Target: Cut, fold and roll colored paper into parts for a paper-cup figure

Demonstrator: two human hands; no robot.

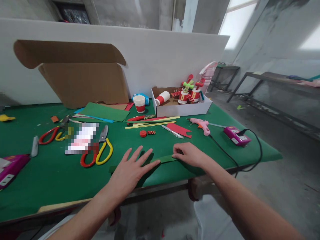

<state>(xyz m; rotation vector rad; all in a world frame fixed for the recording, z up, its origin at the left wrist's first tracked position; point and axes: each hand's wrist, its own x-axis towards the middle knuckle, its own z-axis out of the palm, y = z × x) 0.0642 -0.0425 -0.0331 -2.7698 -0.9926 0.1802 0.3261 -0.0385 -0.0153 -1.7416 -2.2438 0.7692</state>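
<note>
Our left hand (132,168) lies palm down with all 5 fingers splayed, pressing a green paper strip (163,159) flat onto the green table cover (50,173) near the front edge. Our right hand (188,155) pinches the strip's right end between thumb and fingertips, knuckles up. The strip runs between the 2 hands and nearly matches the cover in colour. Near the left hand, on its left, lie scissors with 1 red and 1 yellow handle (96,156). Beyond the strip we see a small red paper roll (143,133) and a red paper cutout (178,129). Farther right lies a pink glue gun (201,125), and near it a magenta box (236,136) whose white label is too small to read. At the back, a white carton (182,108) holds paper-cup figures, and a white cup with a red band (139,103) stands near its left side.
</note>
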